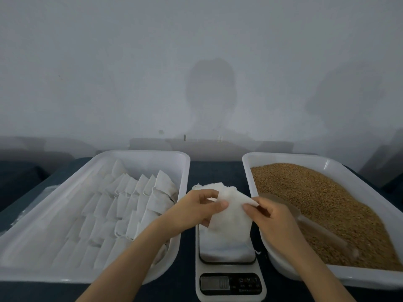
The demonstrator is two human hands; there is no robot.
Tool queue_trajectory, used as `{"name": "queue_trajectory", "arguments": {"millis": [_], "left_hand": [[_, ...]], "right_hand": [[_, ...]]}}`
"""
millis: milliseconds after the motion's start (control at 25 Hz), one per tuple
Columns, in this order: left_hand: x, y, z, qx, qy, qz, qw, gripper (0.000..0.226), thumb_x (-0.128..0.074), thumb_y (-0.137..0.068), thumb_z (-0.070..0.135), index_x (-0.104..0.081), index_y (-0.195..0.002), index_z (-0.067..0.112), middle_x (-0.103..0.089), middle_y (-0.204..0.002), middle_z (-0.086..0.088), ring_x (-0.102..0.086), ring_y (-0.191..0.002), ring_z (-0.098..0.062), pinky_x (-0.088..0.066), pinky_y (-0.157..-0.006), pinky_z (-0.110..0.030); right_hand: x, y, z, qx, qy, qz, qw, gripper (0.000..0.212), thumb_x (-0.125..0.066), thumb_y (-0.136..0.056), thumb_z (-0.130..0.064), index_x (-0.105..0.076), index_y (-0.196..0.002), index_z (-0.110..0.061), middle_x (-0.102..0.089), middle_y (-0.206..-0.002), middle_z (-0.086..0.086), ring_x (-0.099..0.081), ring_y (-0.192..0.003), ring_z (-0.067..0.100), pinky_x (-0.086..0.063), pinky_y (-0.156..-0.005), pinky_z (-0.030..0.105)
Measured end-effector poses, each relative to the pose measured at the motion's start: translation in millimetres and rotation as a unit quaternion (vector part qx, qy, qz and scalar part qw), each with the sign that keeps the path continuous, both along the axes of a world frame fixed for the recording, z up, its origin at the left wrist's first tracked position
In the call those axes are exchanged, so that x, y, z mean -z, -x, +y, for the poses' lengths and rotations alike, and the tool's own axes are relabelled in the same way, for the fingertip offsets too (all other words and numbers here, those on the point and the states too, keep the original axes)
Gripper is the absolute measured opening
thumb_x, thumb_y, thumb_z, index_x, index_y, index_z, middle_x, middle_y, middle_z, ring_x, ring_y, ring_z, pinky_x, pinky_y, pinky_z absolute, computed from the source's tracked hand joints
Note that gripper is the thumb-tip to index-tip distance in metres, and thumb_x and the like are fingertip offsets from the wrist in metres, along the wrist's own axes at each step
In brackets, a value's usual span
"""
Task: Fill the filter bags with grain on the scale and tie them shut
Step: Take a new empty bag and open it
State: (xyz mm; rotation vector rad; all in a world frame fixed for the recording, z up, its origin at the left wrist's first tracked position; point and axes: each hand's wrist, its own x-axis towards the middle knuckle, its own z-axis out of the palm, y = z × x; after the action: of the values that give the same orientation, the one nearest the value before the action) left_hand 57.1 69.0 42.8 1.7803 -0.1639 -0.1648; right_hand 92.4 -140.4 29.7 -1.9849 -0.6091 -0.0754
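We find the filter bag (229, 216) held just above the platform of the scale (229, 282), between the two trays. Its long axis runs slantwise, from far-left down to near-right, and it lies nearly flat. We cannot tell which end is the mouth. The bag is thin, white, soft and slightly creased. The left hand (196, 211) pinches its left edge between thumb and curled fingers, and the right hand (270, 216) pinches the right edge in the same way. The scale is white plastic with a glossy platform and a dark display panel. The left tray (139, 152), smooth white plastic with rounded corners, holds overlapping rows of flat bags (130, 199). The right tray (250, 171) holds golden-brown grain (316, 197), with a translucent brownish scoop (305, 223) lying in it.
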Motion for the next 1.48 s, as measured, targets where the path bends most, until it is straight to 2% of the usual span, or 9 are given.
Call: {"name": "queue_trajectory", "arguments": {"millis": [160, 320, 440, 680, 840, 1080, 1240, 1400, 1480], "left_hand": [[4, 0, -1, 0.085, -0.104, 0.019, 0.991, 0.010, -0.070, -0.087, 0.026, -0.070, -0.096, 0.031, -0.074, -0.099, 0.006, -0.070, -0.096, -0.012, -0.056, -0.084, -0.025], [2, -1, 1, 0.035, -0.051, 0.006, 0.998, 0.014, -0.065, -0.091, 0.030, -0.071, -0.100, 0.021, -0.075, -0.097, 0.004, -0.071, -0.094, -0.013, -0.055, -0.082, -0.023], [3, -1, 1, 0.020, -0.051, -0.004, 0.998, 0.014, -0.063, -0.091, 0.035, -0.072, -0.093, 0.024, -0.075, -0.094, 0.003, -0.071, -0.091, -0.013, -0.055, -0.082, -0.023], [3, 0, -5, 0.035, -0.082, -0.031, 0.996, 0.013, -0.068, -0.082, 0.041, -0.071, -0.078, 0.029, -0.072, -0.073, 0.011, -0.066, -0.070, 0.000, -0.048, -0.067, -0.011], [7, -3, -6, 0.036, -0.095, -0.062, 0.993, 0.012, -0.070, -0.085, 0.024, -0.069, -0.073, 0.028, -0.066, -0.062, 0.017, -0.061, -0.062, 0.005, -0.045, -0.062, -0.008], [6, -2, -6, 0.041, -0.071, -0.067, 0.994, 0.010, -0.064, -0.090, 0.024, -0.068, -0.086, 0.017, -0.072, -0.073, 0.008, -0.068, -0.071, -0.007, -0.048, -0.065, -0.014], [6, -1, -10, 0.031, -0.104, -0.041, 0.993, 0.032, -0.066, -0.089, 0.032, -0.064, -0.088, -0.001, -0.074, -0.074, 0.005, -0.069, -0.070, -0.006, -0.047, -0.064, -0.012], [8, 0, -13, 0.004, -0.109, -0.042, 0.993, 0.037, -0.070, -0.086, 0.033, -0.062, -0.082, -0.003, -0.074, -0.071, 0.004, -0.065, -0.063, -0.001, -0.046, -0.062, -0.011], [9, 1, -13, -0.006, -0.110, -0.054, 0.992, 0.034, -0.072, -0.084, 0.036, -0.066, -0.079, 0.003, -0.073, -0.068, 0.004, -0.058, -0.055, 0.001, -0.042, -0.057, -0.011]], "right_hand": [[-1, -1, -2, 0.050, -0.086, 0.034, 0.994, 0.010, -0.059, -0.090, -0.028, -0.068, -0.086, -0.026, -0.070, -0.073, -0.005, -0.064, -0.065, 0.006, -0.049, -0.058, 0.016], [1, -4, -1, 0.099, -0.091, 0.026, 0.991, 0.006, -0.060, -0.090, -0.025, -0.064, -0.093, -0.021, -0.068, -0.073, -0.003, -0.064, -0.069, 0.007, -0.045, -0.059, 0.014], [-2, 0, 3, 0.119, -0.066, -0.053, 0.989, 0.027, -0.064, -0.083, -0.034, -0.051, -0.107, -0.032, -0.058, -0.091, -0.013, -0.058, -0.080, 0.000, -0.044, -0.062, 0.013], [3, 9, 8, -0.088, 0.097, -0.133, 0.982, 0.042, -0.051, -0.072, -0.077, -0.048, -0.104, -0.049, -0.055, -0.099, -0.025, -0.056, -0.093, 0.001, -0.049, -0.075, 0.017], [4, 8, 9, -0.112, 0.116, -0.115, 0.980, 0.048, -0.049, -0.070, -0.078, -0.055, -0.102, -0.043, -0.061, -0.093, -0.022, -0.058, -0.091, 0.002, -0.051, -0.077, 0.027], [-4, 7, 8, -0.133, 0.048, -0.065, 0.988, 0.028, -0.059, -0.079, -0.055, -0.066, -0.095, -0.033, -0.069, -0.087, -0.019, -0.065, -0.086, 0.005, -0.052, -0.077, 0.028], [-1, 5, 8, -0.054, 0.006, -0.066, 0.996, 0.008, -0.065, -0.085, -0.030, -0.057, -0.086, -0.031, -0.069, -0.077, -0.017, -0.067, -0.071, 0.006, -0.054, -0.065, 0.026], [3, 4, 7, -0.049, 0.071, -0.199, 0.976, 0.028, -0.059, -0.087, -0.005, -0.061, -0.081, -0.033, -0.064, -0.072, -0.010, -0.061, -0.064, 0.009, -0.051, -0.056, 0.028], [7, 6, 11, -0.060, 0.133, -0.303, 0.942, 0.027, -0.065, -0.076, 0.002, -0.072, -0.089, -0.019, -0.068, -0.081, -0.001, -0.063, -0.065, 0.015, -0.053, -0.053, 0.028]]}}
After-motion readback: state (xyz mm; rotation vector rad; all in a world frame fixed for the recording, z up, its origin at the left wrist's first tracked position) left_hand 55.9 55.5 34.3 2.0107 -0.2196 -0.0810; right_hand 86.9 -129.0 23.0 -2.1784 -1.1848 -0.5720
